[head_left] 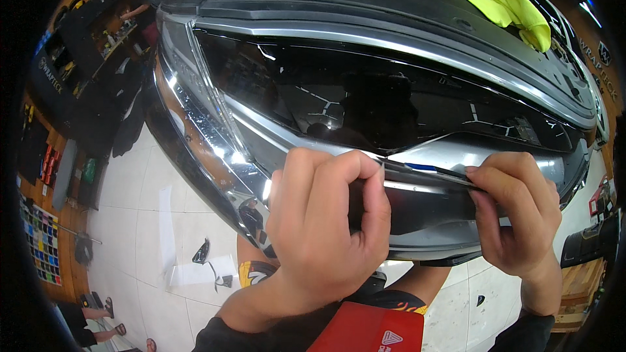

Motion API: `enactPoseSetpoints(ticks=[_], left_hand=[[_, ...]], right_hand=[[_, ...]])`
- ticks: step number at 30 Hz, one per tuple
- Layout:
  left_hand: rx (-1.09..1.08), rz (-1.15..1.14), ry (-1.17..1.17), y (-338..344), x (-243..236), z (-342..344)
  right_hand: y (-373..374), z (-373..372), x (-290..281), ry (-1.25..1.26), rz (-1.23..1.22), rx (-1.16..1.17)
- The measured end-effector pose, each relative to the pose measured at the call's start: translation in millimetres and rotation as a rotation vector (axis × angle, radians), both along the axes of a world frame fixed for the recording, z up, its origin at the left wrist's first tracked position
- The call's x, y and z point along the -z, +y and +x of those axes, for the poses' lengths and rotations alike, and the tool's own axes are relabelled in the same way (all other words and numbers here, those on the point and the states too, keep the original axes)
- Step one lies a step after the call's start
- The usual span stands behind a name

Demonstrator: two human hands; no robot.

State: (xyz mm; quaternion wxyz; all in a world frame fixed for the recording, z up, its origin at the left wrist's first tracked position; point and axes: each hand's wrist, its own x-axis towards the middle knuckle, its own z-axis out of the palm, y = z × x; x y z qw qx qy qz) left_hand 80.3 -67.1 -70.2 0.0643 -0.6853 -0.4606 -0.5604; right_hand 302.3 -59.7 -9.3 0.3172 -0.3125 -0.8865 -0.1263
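A dark glossy car headlight with chrome trim spans the middle of the head view. Along its lower edge runs a thin dark strip with a blue section. My left hand is closed in a pinch at that edge; what lies between finger and thumb is too small to name. To the right, my right hand pinches the strip's other end, its fingers curled below the silver trim. A red pouch shows at my body below the left hand.
A yellow cloth lies on the engine-bay panel. Dark shelving and colour swatches stand left. Film scraps lie on the tiled floor. A co-worker's arm shows upper left, another person's legs lower left. A wooden pallet is lower right.
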Motion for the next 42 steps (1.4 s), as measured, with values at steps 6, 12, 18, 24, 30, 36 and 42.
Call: enactPoseSetpoints(ticks=[6, 12, 18, 24, 30, 36, 42], left_hand=[[0.004, -0.006, -0.013, 0.1, 0.0, 1.5], [0.0, -0.098, -0.085, -6.9, -3.1, 0.4], [0.031, -0.016, -0.011, -0.7, -0.4, -3.9], [0.026, -0.022, -0.006, -0.5, -0.1, -2.0], [0.016, -0.112, -0.084, -6.3, -3.7, -0.1], [0.001, -0.112, -0.078, -5.9, -3.8, 1.2], [0.03, -0.049, 0.017, 0.3, -2.5, 0.1]], right_hand=[[5.5, 0.3, -3.2, -0.036, 0.037, -0.016], [6.4, -3.1, -5.1, -0.039, 0.029, -0.012], [4.9, -2.8, -7.2, -0.057, 0.024, -0.01], [6.2, -0.3, -3.8, -0.032, 0.011, -0.02], [5.1, -2.4, -4.0, -0.046, 0.021, -0.017], [9.0, -1.7, -3.2, -0.06, 0.047, -0.044], [13.6, 1.6, -0.1, -0.064, 0.077, -0.057]])
